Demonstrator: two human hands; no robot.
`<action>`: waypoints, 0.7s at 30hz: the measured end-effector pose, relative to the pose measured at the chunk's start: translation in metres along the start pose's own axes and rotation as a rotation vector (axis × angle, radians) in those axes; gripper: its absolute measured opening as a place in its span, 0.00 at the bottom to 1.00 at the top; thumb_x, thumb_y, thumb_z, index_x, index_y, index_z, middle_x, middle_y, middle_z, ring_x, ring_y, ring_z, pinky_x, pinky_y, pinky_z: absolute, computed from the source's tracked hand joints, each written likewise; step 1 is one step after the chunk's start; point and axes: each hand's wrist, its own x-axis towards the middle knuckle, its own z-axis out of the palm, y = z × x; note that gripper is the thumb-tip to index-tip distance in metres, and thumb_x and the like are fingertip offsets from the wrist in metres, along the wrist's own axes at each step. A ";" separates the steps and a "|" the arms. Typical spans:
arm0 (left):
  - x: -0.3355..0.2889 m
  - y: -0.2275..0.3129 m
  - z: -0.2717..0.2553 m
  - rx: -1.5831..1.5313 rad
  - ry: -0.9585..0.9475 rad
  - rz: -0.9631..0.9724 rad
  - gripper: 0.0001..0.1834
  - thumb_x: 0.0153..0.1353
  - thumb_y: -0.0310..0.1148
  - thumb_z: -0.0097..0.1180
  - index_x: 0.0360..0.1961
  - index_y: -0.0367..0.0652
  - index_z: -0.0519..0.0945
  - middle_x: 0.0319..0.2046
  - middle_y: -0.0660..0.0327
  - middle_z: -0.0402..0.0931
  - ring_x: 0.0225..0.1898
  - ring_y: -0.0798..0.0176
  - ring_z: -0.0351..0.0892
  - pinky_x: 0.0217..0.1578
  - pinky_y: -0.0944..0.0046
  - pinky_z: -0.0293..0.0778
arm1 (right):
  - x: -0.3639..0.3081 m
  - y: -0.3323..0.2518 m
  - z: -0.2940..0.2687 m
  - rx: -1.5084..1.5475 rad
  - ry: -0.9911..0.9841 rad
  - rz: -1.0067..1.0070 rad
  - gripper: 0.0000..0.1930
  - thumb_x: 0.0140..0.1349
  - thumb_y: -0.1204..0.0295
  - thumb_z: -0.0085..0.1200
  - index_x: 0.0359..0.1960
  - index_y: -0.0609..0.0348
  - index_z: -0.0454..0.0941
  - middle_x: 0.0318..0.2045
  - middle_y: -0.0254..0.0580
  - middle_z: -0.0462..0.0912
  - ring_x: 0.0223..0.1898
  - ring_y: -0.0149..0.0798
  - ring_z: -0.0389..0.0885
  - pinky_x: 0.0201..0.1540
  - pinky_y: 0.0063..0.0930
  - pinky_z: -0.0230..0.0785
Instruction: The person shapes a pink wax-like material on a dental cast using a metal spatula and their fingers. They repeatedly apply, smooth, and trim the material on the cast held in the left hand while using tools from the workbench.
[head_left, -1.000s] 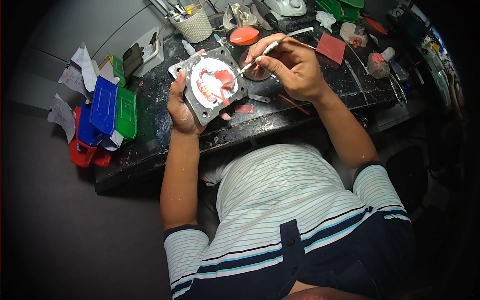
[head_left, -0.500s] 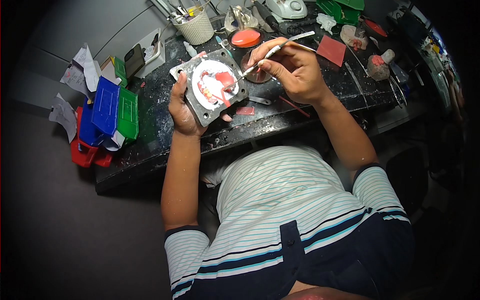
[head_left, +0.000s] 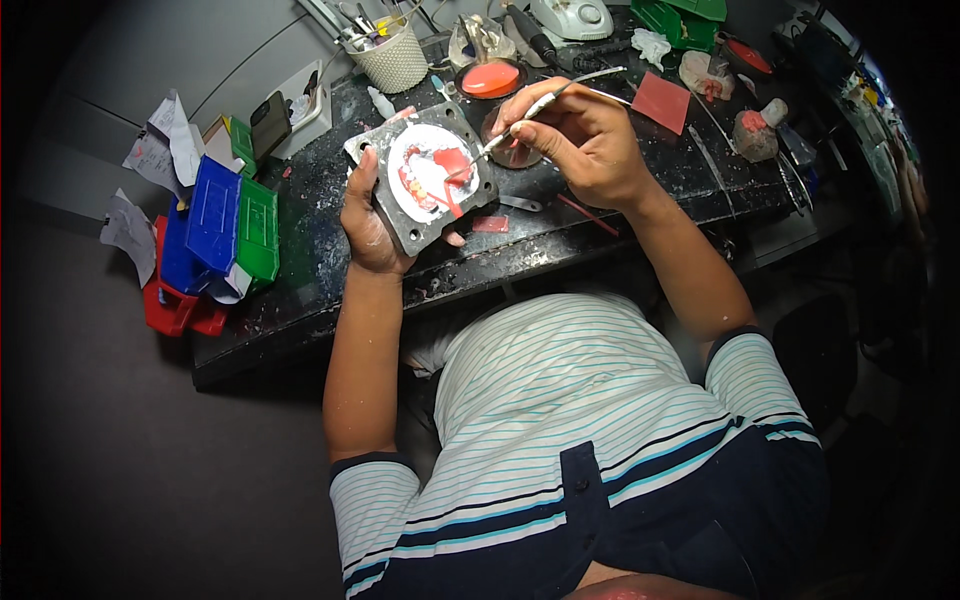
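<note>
Filling the lower middle of the frame, a person (head_left: 560, 390) in a striped short-sleeved shirt is close against a black desk (head_left: 310, 245), flecked with white, that stretches across the upper half. At the frame's left, a blue bin (head_left: 205, 215), a green bin (head_left: 258, 235) and a red bin (head_left: 170, 310) crowd together at the desk's left end. Above centre, the right hand (head_left: 585, 145) pinches a slim instrument (head_left: 542, 103) between thumb and fingers. Left of it, the left hand (head_left: 370, 225) grasps a square grey metal flask half (head_left: 410, 228), thumb along its left edge, a fingertip showing by its lower right side; the piece is tilted, with holes near its corners. A white perforated basket (head_left: 392, 62) of tools stands at the upper left of centre. Set in the flask half is a round of white plaster (head_left: 428, 138). Toward the upper right lies a square pink sheet (head_left: 660, 102). On the plaster sits reddish-pink wax (head_left: 452, 163), the instrument's thin tip at its right part; whether they touch is too fine to tell. Below the right hand lies a narrow pink strip (head_left: 587, 214); just right of the flask half, a small pink slab (head_left: 490, 224).
</note>
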 end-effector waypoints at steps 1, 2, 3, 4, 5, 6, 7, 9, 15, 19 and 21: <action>0.000 0.000 0.000 0.000 0.000 0.000 0.41 0.71 0.54 0.49 0.74 0.37 0.56 0.59 0.39 0.73 0.50 0.40 0.86 0.25 0.42 0.91 | 0.000 0.000 0.000 0.010 -0.010 -0.001 0.04 0.73 0.81 0.55 0.45 0.66 0.79 0.43 0.39 0.84 0.42 0.26 0.85 0.42 0.21 0.80; 0.000 -0.001 0.000 -0.015 0.007 0.002 0.41 0.71 0.54 0.49 0.74 0.38 0.56 0.59 0.39 0.73 0.50 0.40 0.86 0.25 0.42 0.91 | -0.001 0.001 -0.001 0.019 -0.019 -0.003 0.04 0.73 0.81 0.55 0.46 0.65 0.79 0.44 0.39 0.84 0.42 0.26 0.85 0.42 0.21 0.80; 0.001 -0.001 0.000 -0.030 0.014 0.005 0.41 0.71 0.54 0.49 0.74 0.38 0.56 0.59 0.39 0.73 0.50 0.40 0.86 0.25 0.42 0.91 | -0.001 0.001 -0.002 0.019 -0.019 -0.004 0.04 0.73 0.81 0.55 0.46 0.65 0.79 0.44 0.39 0.84 0.42 0.26 0.85 0.42 0.21 0.80; 0.001 -0.001 -0.002 -0.029 0.013 0.005 0.41 0.71 0.54 0.49 0.74 0.38 0.56 0.59 0.39 0.73 0.50 0.40 0.86 0.25 0.42 0.91 | -0.001 0.000 -0.002 0.014 -0.017 -0.005 0.04 0.73 0.81 0.54 0.46 0.66 0.79 0.44 0.39 0.84 0.43 0.27 0.85 0.43 0.21 0.80; 0.002 0.000 -0.005 -0.040 -0.053 0.005 0.42 0.72 0.54 0.48 0.75 0.34 0.55 0.61 0.38 0.72 0.52 0.38 0.85 0.26 0.39 0.90 | -0.001 0.000 -0.003 0.011 -0.017 -0.006 0.05 0.73 0.81 0.53 0.46 0.66 0.78 0.45 0.40 0.84 0.44 0.27 0.85 0.44 0.21 0.80; 0.001 0.001 -0.006 -0.051 -0.118 0.005 0.43 0.73 0.54 0.46 0.75 0.30 0.55 0.63 0.37 0.71 0.55 0.37 0.83 0.27 0.35 0.89 | -0.001 -0.001 -0.004 0.011 -0.018 -0.007 0.05 0.73 0.81 0.53 0.46 0.66 0.78 0.45 0.40 0.84 0.44 0.27 0.85 0.44 0.21 0.80; 0.000 0.001 -0.006 -0.050 -0.118 0.007 0.43 0.73 0.54 0.46 0.75 0.30 0.55 0.63 0.37 0.71 0.55 0.37 0.83 0.27 0.35 0.89 | 0.000 -0.002 -0.004 0.004 0.003 -0.052 0.05 0.73 0.82 0.53 0.47 0.66 0.78 0.45 0.41 0.84 0.45 0.28 0.85 0.45 0.22 0.80; 0.000 0.000 0.000 -0.014 -0.036 0.006 0.42 0.71 0.54 0.50 0.75 0.38 0.55 0.59 0.39 0.73 0.49 0.40 0.86 0.24 0.42 0.90 | 0.003 -0.001 -0.015 -0.045 0.059 -0.138 0.05 0.74 0.82 0.52 0.48 0.66 0.77 0.44 0.43 0.84 0.44 0.29 0.85 0.46 0.22 0.80; 0.001 -0.002 0.000 -0.040 0.030 0.021 0.43 0.70 0.55 0.50 0.76 0.39 0.55 0.60 0.38 0.73 0.47 0.41 0.87 0.24 0.43 0.90 | 0.010 0.011 -0.052 -0.276 0.270 -0.173 0.05 0.76 0.79 0.50 0.50 0.64 0.76 0.47 0.43 0.83 0.45 0.31 0.83 0.49 0.24 0.80; -0.001 0.000 0.001 -0.002 -0.008 0.009 0.43 0.70 0.55 0.50 0.76 0.40 0.55 0.60 0.39 0.73 0.47 0.41 0.87 0.24 0.43 0.90 | 0.012 0.012 -0.050 -0.327 0.225 -0.150 0.05 0.76 0.79 0.51 0.49 0.64 0.76 0.47 0.43 0.83 0.46 0.30 0.83 0.49 0.24 0.79; 0.000 0.000 0.000 -0.005 -0.017 0.013 0.43 0.70 0.55 0.50 0.76 0.40 0.54 0.60 0.39 0.73 0.48 0.41 0.87 0.24 0.43 0.90 | 0.013 0.012 -0.049 -0.333 0.227 -0.138 0.05 0.76 0.78 0.51 0.49 0.64 0.77 0.47 0.44 0.83 0.44 0.30 0.83 0.46 0.24 0.80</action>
